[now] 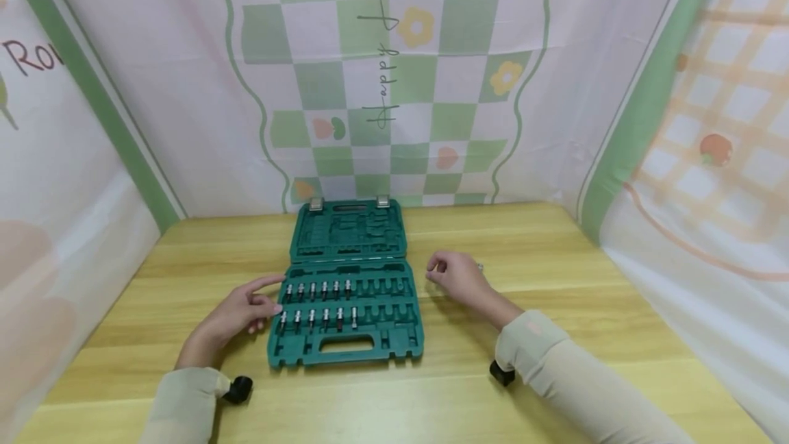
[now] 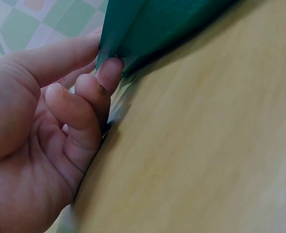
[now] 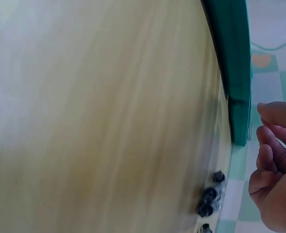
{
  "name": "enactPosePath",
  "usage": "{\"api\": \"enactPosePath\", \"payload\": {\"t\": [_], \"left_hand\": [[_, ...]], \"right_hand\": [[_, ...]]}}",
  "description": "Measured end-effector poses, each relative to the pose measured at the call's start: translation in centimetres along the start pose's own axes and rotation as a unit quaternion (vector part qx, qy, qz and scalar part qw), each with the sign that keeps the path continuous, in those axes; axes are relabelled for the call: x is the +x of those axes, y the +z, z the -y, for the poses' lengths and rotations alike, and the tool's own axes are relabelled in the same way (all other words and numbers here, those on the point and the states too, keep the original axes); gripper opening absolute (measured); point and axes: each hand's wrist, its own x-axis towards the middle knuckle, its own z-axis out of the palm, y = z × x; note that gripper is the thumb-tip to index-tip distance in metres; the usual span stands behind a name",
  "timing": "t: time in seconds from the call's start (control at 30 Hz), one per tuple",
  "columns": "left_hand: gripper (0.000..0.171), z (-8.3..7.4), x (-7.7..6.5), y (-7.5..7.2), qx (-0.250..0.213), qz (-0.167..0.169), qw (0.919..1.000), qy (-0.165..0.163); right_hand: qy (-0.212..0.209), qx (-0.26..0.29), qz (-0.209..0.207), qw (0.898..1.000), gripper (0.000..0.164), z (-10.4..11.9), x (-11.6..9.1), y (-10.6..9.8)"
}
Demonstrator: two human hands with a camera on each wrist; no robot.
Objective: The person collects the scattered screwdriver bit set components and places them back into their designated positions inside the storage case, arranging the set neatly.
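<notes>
A green plastic tool case (image 1: 403,344) lies unfolded on the table, its lid (image 1: 345,225) laid back. Two rows of small metal socket bits (image 1: 311,318) stand in the left part of its lower half; the slots (image 1: 388,312) to the right hold none. My left hand (image 1: 237,314) touches the left edge of the case with extended index finger and thumb, the other fingers bent. Beside the case on the right, my right hand (image 1: 459,278) hovers with loosely bent fingers and nothing visible in them. Several loose black-and-silver bits (image 3: 211,194) lie on the table near it, mostly hidden behind the hand in the head view.
The wooden table (image 1: 493,403) meets a checked, printed cloth (image 1: 413,81) at the back. More printed cloth hangs on the left (image 1: 61,190) and right (image 1: 696,225). Black wrist cameras (image 1: 238,390) sit at both cuffs.
</notes>
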Motion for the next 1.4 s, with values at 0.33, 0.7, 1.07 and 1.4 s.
{"api": "enactPosePath", "payload": {"t": [0.33, 0.7, 1.07, 1.4], "left_hand": [[0.066, 0.1, 0.1, 0.0, 0.001, 0.001, 1.0000, -0.001], [0.066, 0.1, 0.1, 0.0, -0.002, 0.001, 1.0000, -0.001], [0.066, -0.2, 0.0, 0.1, -0.002, 0.003, 1.0000, -0.001], [0.065, -0.2, 0.0, 0.1, -0.007, 0.002, 1.0000, -0.001]], "right_hand": [[0.002, -0.023, 0.003, 1.000, 0.005, -1.7, 0.4, -1.3], [0.011, -0.032, 0.025, 0.999, 0.014, -3.1, 0.8, -2.5], [0.014, -0.072, 0.067, 0.995, 0.020, -4.0, 1.3, -3.0], [0.010, -0.105, 0.079, 0.991, 0.025, -4.5, 1.6, -3.0]]}}
